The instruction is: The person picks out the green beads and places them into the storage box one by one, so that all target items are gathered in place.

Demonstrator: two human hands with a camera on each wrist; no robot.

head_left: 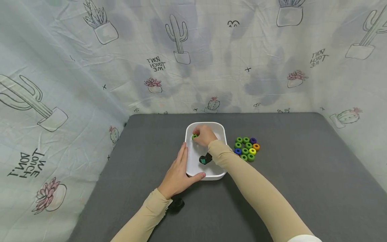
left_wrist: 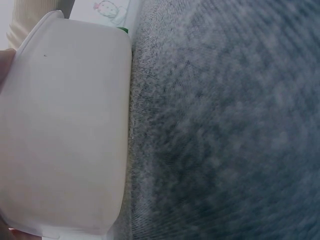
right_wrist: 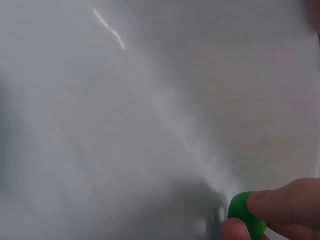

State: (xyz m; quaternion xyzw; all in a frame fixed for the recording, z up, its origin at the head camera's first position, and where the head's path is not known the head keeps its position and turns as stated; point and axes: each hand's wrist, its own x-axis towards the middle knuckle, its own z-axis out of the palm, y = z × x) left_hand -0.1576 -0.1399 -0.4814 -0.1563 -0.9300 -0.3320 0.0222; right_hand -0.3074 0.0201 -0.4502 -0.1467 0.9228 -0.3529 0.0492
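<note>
A white tray [head_left: 199, 165] stands on the grey table. Inside it, near the far left corner, my right hand [head_left: 205, 135] pinches a small green bead [head_left: 195, 137] with a hole through it. The right wrist view shows the green bead [right_wrist: 241, 212] between thumb and finger, close to the tray wall. My left hand [head_left: 176, 176] holds the tray's near left corner, fingers long against the left side and thumb over the front rim. In the left wrist view the tray's outer wall [left_wrist: 70, 115] fills the left side, with parts of the hand at the edge.
Right of the tray lies a cluster of beads: several green ones [head_left: 245, 151], a yellow bead [head_left: 252, 151], an orange bead [head_left: 256, 147], a blue bead [head_left: 238, 151] and a purple bead [head_left: 253, 141]. My right sleeve [head_left: 254, 181] partly covers the cluster's near side. A patterned curtain [head_left: 199, 80] encloses the table.
</note>
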